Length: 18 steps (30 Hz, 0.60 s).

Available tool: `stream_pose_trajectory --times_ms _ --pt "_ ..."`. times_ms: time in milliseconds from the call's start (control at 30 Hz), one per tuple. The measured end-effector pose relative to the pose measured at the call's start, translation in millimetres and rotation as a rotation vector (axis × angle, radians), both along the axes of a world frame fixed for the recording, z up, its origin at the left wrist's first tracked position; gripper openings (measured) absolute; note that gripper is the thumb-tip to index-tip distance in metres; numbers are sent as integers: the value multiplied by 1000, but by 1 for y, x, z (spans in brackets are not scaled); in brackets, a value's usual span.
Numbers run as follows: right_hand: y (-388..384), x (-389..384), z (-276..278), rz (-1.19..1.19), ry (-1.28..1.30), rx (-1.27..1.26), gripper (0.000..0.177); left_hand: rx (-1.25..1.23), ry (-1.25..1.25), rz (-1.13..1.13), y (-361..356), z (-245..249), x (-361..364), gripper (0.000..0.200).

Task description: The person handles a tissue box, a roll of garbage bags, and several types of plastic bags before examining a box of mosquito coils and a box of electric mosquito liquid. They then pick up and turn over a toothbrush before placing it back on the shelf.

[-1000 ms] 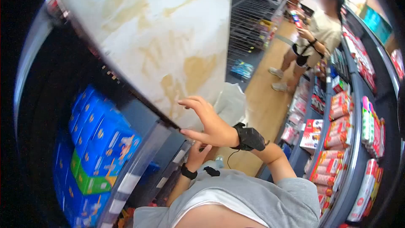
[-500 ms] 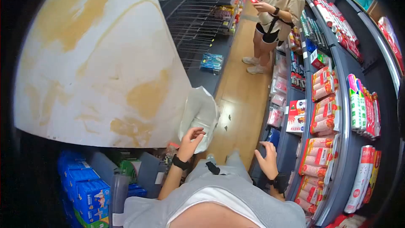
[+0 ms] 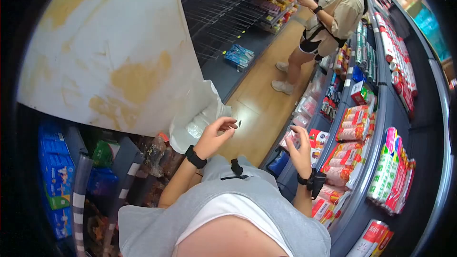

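Note:
My left hand [image 3: 215, 138] is raised in front of my body, fingers loosely bent and thumb apart, with nothing in it. Just beyond and left of it stands a white sack [image 3: 180, 135] with its mouth open and some clear plastic inside. My right hand [image 3: 300, 151] is held up on the other side, fingers curved and spread from the thumb, also holding nothing. It overlaps the shelf edge in this view, close to a red and white box [image 3: 318, 139] and packs of pink rolls [image 3: 340, 151].
A large stained white panel [image 3: 124, 57] fills the upper left. Blue boxes [image 3: 59, 171] sit on a shelf below it. Another person [image 3: 340, 14] stands ahead in the aisle [image 3: 254, 97]. Blue packets [image 3: 239, 56] lie beneath wire hooks. Wrapped rolls [image 3: 390, 173] line the right shelves.
My view has turned and shifted, so the shelves and sack sit differently. Both hands have come up a little and remain empty. The other person now stands more side-on.

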State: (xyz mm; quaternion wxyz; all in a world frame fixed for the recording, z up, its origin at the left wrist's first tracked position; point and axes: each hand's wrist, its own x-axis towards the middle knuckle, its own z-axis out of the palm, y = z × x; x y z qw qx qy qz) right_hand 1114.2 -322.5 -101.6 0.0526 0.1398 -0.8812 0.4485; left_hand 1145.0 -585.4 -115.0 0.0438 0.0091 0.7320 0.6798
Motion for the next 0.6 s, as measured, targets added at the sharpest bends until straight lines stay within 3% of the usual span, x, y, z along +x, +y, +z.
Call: stream_pose_trajectory --times_ms 367,600 --pt "1 -53 -5 92 -35 -90 27 111 -106 257 23 -29 -15 25" --pt "-19 -97 9 244 -29 -71 29 69 -80 139 33 -37 -93 27"
